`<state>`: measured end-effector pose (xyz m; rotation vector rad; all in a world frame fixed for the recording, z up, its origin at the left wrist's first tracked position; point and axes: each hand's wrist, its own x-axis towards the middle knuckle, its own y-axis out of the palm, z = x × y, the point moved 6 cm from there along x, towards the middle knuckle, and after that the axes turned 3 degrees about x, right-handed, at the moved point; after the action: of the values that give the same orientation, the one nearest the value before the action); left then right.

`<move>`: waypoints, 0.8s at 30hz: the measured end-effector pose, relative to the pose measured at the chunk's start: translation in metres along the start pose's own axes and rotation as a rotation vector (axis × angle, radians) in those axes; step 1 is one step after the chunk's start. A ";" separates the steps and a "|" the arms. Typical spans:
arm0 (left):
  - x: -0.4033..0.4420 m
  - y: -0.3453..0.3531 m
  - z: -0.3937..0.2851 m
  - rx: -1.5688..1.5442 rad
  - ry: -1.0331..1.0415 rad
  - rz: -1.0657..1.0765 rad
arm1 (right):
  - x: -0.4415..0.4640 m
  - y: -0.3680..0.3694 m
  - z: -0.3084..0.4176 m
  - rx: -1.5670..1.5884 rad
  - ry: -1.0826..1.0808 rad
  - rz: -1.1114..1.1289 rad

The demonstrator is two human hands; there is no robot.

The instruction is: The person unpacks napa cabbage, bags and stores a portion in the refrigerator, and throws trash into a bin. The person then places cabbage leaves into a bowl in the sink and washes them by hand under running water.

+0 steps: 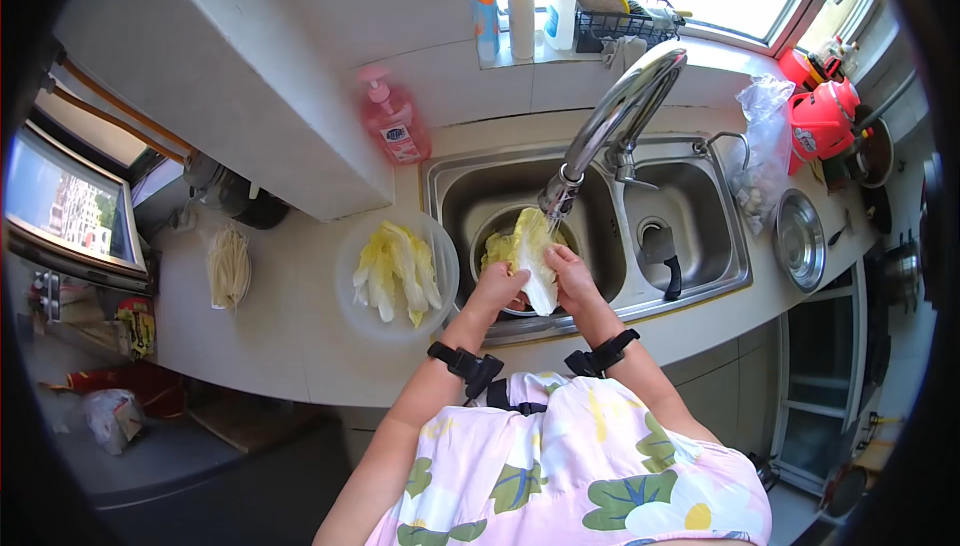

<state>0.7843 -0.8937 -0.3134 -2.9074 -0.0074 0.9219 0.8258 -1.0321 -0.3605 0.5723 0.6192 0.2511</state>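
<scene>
Between my two hands is a napa cabbage leaf [537, 256], its yellow frilly end up under the faucet [575, 161] and its white stem end toward me. My left hand [503, 286] grips the leaf's left edge, and my right hand [571, 276] grips its right edge. Water appears to run from the spout onto the leaf. Below it, a round metal bowl [487, 229] in the left sink basin holds more yellow leaves, partly hidden by my hands. Left of the sink, a translucent plastic bowl [447, 271] contains several cabbage leaves [395, 271].
A cleaver [660, 248] lies in the right basin [690, 211]. On the counter are a pink soap bottle [394, 121], a bundle of pale noodles [229, 266], a metal lid [801, 241] and a plastic bag [762, 146]. Bottles [521, 16] and a black rack [625, 24] line the windowsill.
</scene>
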 end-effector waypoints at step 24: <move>-0.095 -0.163 -0.004 1.088 0.261 -0.837 | 0.046 -0.043 -0.007 -1.276 -0.056 -0.036</move>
<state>0.7127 -0.7350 -0.2415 -1.6989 -0.4858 0.2294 0.8601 -1.0465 -0.4116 -0.6578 0.3090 0.5250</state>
